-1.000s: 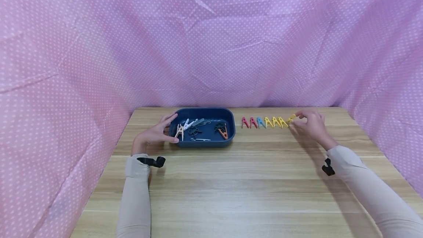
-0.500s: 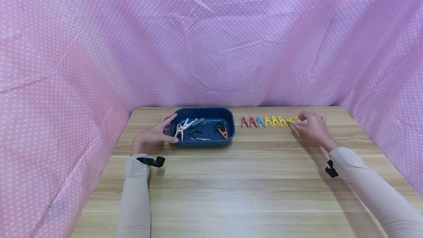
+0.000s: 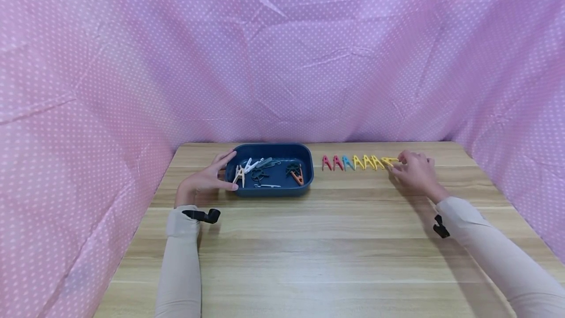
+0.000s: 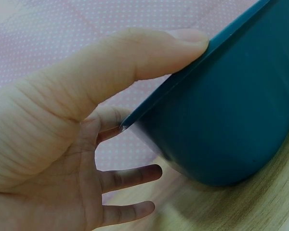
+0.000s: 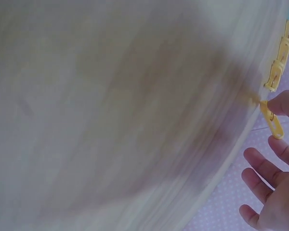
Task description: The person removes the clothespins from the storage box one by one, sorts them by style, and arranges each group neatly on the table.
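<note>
At the right end of a row of clothespins, my right hand (image 3: 417,172) pinches a yellow clothespin (image 3: 389,161) between thumb and index finger. In the right wrist view this yellow clothespin (image 5: 274,126) stands a little apart from its neighbour, the other fingers spread away from it. The row runs from pink clothespins (image 3: 326,163) past a blue clothespin (image 3: 347,162) to yellow clothespins (image 3: 367,162). My left hand (image 3: 206,178) spans the left end of a dark blue tub (image 3: 273,193). Its thumb (image 4: 188,44) lies on the tub's rim, with the other fingers extended beside the wall.
Inside the tub lie a beige clothespin (image 3: 240,175), a white clothespin (image 3: 250,165), an orange clothespin (image 3: 299,176) and several dark green and grey clips. A wooden table (image 3: 300,254) carries everything. Pink dotted cloth (image 3: 282,63) hangs close behind and at both sides.
The pinched yellow clothespin has turned and come down towards the line of the row, beside the last yellow one. My right hand has shifted slightly; my left hand stays at the tub.
</note>
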Action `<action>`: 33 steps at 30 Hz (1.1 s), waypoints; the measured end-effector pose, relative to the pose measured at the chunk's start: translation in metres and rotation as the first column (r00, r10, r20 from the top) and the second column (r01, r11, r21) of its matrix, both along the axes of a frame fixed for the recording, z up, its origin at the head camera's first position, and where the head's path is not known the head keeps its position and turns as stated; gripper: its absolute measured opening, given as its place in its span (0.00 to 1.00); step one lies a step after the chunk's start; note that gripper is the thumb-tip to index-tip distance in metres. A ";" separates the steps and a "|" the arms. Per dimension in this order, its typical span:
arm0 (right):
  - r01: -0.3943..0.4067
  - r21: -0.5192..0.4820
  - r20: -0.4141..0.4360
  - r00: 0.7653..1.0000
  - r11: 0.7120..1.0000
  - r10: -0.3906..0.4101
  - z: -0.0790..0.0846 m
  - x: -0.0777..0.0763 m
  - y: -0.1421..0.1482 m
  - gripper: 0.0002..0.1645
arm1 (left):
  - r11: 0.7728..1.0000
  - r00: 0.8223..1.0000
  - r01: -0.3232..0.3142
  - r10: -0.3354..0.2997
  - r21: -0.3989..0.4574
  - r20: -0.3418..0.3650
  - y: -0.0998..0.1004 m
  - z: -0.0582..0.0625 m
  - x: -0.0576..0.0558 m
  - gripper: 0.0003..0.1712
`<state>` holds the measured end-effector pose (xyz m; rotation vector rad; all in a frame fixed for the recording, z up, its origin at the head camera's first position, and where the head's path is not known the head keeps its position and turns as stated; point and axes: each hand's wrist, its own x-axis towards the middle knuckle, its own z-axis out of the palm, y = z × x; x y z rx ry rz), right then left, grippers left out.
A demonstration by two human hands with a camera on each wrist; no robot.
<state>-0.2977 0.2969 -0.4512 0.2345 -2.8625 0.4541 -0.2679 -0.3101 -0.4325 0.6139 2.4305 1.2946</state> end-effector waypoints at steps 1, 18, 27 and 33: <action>0.002 0.002 0.002 1.000 1.000 -0.002 -0.001 0.000 -0.001 0.23 | 1.000 1.000 0.000 0.000 -0.002 0.001 0.000 0.000 0.000 0.60; 0.022 0.021 0.048 0.999 1.000 -0.023 -0.006 -0.006 -0.008 0.24 | 1.000 1.000 -0.004 0.004 -0.003 0.025 -0.001 0.000 -0.001 0.60; 0.027 0.042 0.057 0.998 0.999 -0.029 -0.006 -0.007 -0.009 0.25 | 1.000 1.000 -0.008 0.008 -0.004 0.019 0.001 0.002 0.000 0.61; 0.031 0.051 0.072 0.997 0.998 -0.035 -0.006 -0.005 -0.011 0.26 | 1.000 1.000 -0.001 0.001 -0.007 0.009 0.000 0.001 0.001 0.61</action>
